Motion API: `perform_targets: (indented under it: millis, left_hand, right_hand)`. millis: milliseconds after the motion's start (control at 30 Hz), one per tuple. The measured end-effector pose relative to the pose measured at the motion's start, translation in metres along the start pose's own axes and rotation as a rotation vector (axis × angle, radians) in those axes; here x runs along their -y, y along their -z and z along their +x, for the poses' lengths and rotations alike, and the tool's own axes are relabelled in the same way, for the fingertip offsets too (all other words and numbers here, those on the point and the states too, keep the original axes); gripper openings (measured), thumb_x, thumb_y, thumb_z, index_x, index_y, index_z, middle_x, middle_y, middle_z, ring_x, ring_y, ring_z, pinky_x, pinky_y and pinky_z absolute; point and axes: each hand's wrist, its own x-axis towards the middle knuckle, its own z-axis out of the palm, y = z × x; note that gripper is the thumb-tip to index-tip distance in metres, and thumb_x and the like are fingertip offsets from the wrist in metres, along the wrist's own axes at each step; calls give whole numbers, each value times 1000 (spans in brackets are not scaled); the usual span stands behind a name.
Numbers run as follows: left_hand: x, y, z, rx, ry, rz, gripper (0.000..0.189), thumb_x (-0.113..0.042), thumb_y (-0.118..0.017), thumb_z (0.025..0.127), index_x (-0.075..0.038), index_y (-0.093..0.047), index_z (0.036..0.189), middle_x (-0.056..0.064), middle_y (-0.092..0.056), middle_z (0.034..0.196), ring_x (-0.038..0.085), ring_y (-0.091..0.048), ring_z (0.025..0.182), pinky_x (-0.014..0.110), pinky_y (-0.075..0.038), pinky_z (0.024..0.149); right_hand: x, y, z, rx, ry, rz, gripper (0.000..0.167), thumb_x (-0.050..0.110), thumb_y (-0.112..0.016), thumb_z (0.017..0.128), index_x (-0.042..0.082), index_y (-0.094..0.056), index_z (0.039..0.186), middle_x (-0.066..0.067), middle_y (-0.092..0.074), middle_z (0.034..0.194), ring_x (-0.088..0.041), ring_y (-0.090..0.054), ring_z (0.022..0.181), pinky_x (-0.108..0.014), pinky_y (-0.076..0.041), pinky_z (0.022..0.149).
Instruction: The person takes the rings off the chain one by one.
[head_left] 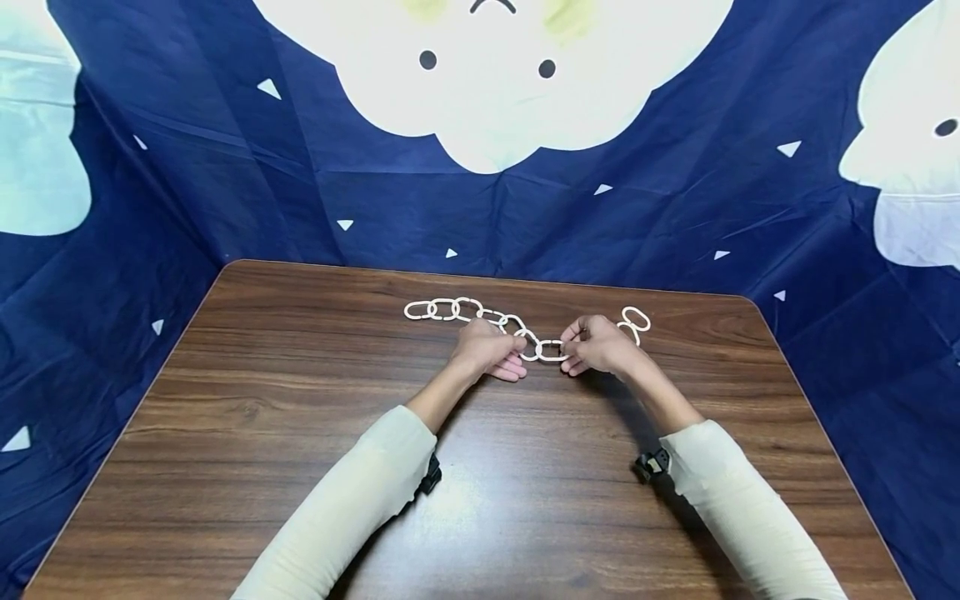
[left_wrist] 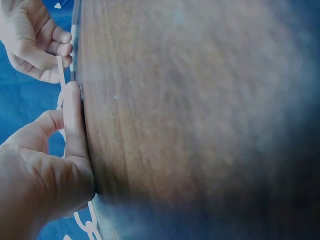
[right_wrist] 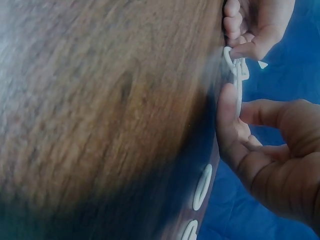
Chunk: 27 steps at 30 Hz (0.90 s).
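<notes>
A chain of several white oval links (head_left: 444, 309) runs across the far part of the wooden table. My left hand (head_left: 491, 348) pinches a link near the chain's right end between thumb and fingers. The end link (head_left: 551, 351) is pinched at its right side by my right hand (head_left: 596, 345). In the right wrist view, my right thumb and fingers close on the white link (right_wrist: 238, 95), which hooks through the link at my left thumb. The left wrist view shows my left hand (left_wrist: 47, 170) low against the tabletop, with part of the chain hidden behind it.
Loose white links (head_left: 636, 319) lie just right of my right hand, partly hidden by it. The wooden table (head_left: 247, 467) ends shortly beyond the chain. Behind it hangs a dark blue cloth (head_left: 525, 225) with white cloud shapes.
</notes>
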Motion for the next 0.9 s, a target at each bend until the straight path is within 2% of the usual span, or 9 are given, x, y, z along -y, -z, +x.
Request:
perform_targets:
  millis: [200,367,500,700,900]
  left_hand:
    - [0,-2,0,-19,-2,15,20,-6,-74,100,13,-76,106,12,-73,66,17,-76,54,30,-69,61]
    - [0,0,-1,-7,-16,14,22,-6,-71,100,14,-76,108,11,-73,69,17,-77,56,31,-69,63]
    - [-1,3,0,42,-9,8,24,-6,-68,104,14,-76,115,10,-74,70,17,-78,58,30,-69,65]
    - [-2,8,5,122,33,2,25,-8,-63,112,12,-74,120,11,-75,73,18,-79,62,30,-70,68]
    - [-5,11,5,175,63,16,15,-5,-65,110,7,-74,112,12,-77,74,19,-80,64,32,-71,71]
  right_hand:
    - [3,5,-4,19,40,28,19,-9,-57,107,-17,-57,125,-10,-67,93,-11,-75,71,-26,-69,71]
    - [7,8,-6,31,67,26,23,-8,-58,108,-19,-56,128,-10,-67,93,-11,-75,73,-26,-69,71]
    - [9,8,-6,34,68,37,23,-8,-58,108,-19,-56,129,-10,-67,94,-13,-74,74,-25,-68,71]
    - [9,8,-5,23,87,38,23,-9,-57,109,-20,-55,129,-11,-67,95,-13,-73,74,-25,-68,71]
    - [8,5,-2,32,101,21,25,-10,-58,108,-19,-58,131,-17,-71,100,-12,-73,74,-25,-68,70]
